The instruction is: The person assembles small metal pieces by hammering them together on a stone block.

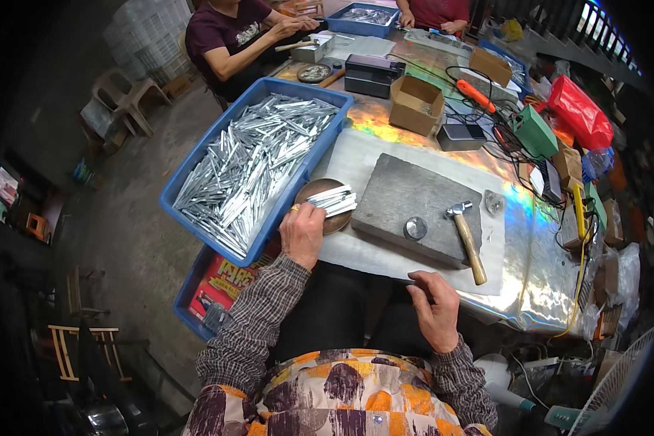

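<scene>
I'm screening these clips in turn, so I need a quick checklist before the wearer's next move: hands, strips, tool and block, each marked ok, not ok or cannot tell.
1. Strips in the dish: ok; a bunch of metal strips lies in the round dish.
2. Left hand gripping a strip: cannot tell; it is at the dish, fingertips hidden.
3. Right hand free: ok; nothing visible in it.
4. Hammer set down: ok; it rests on the gray block.
5. Block top clear: not ok; hammer and metal cylinder occupy it.
</scene>
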A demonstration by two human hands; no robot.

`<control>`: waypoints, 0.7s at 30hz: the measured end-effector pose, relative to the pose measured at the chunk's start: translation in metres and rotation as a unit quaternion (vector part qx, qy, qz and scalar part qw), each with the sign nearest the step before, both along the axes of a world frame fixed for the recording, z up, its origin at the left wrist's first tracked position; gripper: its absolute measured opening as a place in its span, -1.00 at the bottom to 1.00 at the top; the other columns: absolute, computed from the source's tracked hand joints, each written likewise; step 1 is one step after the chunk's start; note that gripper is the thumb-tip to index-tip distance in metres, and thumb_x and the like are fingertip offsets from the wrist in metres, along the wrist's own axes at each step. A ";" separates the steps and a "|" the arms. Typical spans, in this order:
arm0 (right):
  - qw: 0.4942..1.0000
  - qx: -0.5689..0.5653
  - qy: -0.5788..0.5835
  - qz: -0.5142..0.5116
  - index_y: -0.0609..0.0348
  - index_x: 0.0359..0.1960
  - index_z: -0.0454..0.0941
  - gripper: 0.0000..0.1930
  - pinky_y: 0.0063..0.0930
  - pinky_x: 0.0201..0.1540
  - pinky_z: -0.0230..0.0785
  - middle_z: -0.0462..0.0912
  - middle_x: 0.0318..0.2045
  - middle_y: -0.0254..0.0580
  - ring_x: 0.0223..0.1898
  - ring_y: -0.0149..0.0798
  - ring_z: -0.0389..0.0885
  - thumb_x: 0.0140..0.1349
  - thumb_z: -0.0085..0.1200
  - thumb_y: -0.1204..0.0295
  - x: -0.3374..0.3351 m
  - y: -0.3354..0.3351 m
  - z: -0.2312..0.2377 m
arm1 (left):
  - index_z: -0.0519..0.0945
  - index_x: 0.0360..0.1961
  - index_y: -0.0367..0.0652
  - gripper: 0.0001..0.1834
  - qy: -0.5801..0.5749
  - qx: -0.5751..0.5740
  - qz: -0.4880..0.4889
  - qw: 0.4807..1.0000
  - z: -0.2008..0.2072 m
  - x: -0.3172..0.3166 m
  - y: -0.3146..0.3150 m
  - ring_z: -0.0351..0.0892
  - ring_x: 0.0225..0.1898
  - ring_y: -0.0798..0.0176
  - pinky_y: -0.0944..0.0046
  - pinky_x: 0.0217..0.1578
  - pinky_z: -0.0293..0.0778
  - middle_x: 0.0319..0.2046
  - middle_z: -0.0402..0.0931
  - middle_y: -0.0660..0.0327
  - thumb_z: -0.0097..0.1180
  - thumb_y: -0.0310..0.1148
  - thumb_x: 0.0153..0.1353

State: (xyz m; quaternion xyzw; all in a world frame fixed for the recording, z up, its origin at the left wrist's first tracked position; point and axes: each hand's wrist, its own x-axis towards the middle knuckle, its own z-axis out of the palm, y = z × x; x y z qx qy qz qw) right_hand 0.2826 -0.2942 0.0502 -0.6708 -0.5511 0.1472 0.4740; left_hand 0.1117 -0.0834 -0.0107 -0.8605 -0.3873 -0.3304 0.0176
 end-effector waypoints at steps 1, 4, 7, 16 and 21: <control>1.000 -0.001 -0.012 0.003 0.28 -0.23 0.53 -0.79 -0.46 -0.44 0.34 0.51 -0.50 -0.11 -0.51 -0.21 0.51 0.05 0.14 0.63 0.000 0.000 0.000 | 0.53 -0.53 -0.16 -0.97 0.001 0.000 0.003 1.000 -0.002 0.001 0.002 0.51 -0.37 0.06 0.13 -0.35 0.45 -0.48 0.45 0.16 0.06 -0.47 0.00; 1.000 -0.007 -0.013 0.014 0.27 -0.26 0.53 -0.82 -0.45 -0.45 0.33 0.51 -0.51 -0.09 -0.51 -0.19 0.51 0.06 0.13 0.62 0.000 0.001 -0.002 | 0.55 -0.46 -0.10 -0.95 0.053 0.022 0.032 0.998 -0.004 0.002 0.006 0.50 -0.38 0.08 0.16 -0.35 0.42 -0.46 0.45 0.21 0.05 -0.45 0.03; 1.000 -0.029 0.001 0.002 0.28 -0.30 0.54 -0.86 -0.44 -0.44 0.33 0.51 -0.53 -0.09 -0.51 -0.17 0.51 0.07 0.12 0.62 0.000 -0.002 0.000 | 0.56 -0.44 -0.10 -0.93 0.047 0.024 0.016 0.998 0.004 0.002 0.004 0.51 -0.37 0.10 0.16 -0.34 0.43 -0.45 0.46 0.22 0.05 -0.46 0.02; 0.999 -0.036 0.017 -0.016 0.29 -0.34 0.54 -0.90 -0.41 -0.49 0.29 0.51 -0.54 -0.08 -0.56 -0.15 0.48 0.08 0.10 0.63 0.012 -0.006 -0.006 | 0.56 -0.46 -0.12 -0.92 0.052 0.045 0.067 0.995 0.060 -0.067 0.024 0.52 -0.47 0.08 0.14 -0.45 0.45 -0.51 0.48 0.15 0.05 -0.51 0.01; 1.000 -0.018 0.010 -0.005 0.29 -0.35 0.54 -0.91 -0.41 -0.49 0.29 0.50 -0.56 -0.08 -0.56 -0.14 0.48 0.07 0.10 0.63 0.008 -0.003 -0.009 | 0.58 -0.51 -0.20 -0.94 0.159 0.012 0.146 0.976 0.044 -0.119 0.060 0.55 -0.48 0.03 0.09 -0.48 0.47 -0.55 0.50 0.07 0.07 -0.53 0.01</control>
